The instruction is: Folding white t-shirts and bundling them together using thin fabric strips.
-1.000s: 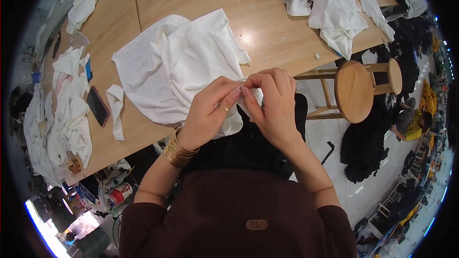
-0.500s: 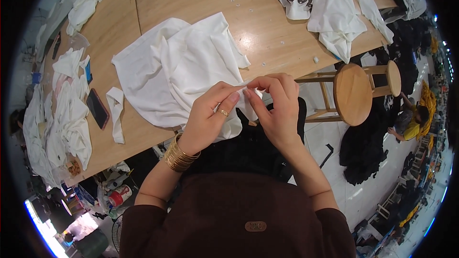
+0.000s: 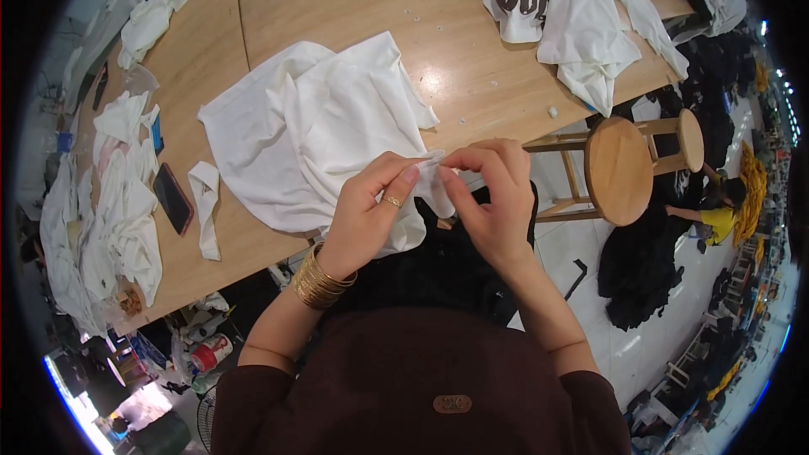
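Note:
A crumpled white garment lies on the wooden table, with one edge hanging over the near side. My left hand, with a ring and gold bangles at the wrist, pinches that edge between thumb and fingers. My right hand pinches the same strip of white cloth just to the right, fingertips almost touching the left ones. The bit of cloth between the fingers is small and partly hidden.
A dark phone and a white fabric strip lie left of the garment. White cloth heaps fill the table's left end; printed white shirts lie far right. A round wooden stool stands beside my right arm.
Both hands stay on the garment's edge; the fingers have shifted slightly along the cloth, and the garment has barely moved.

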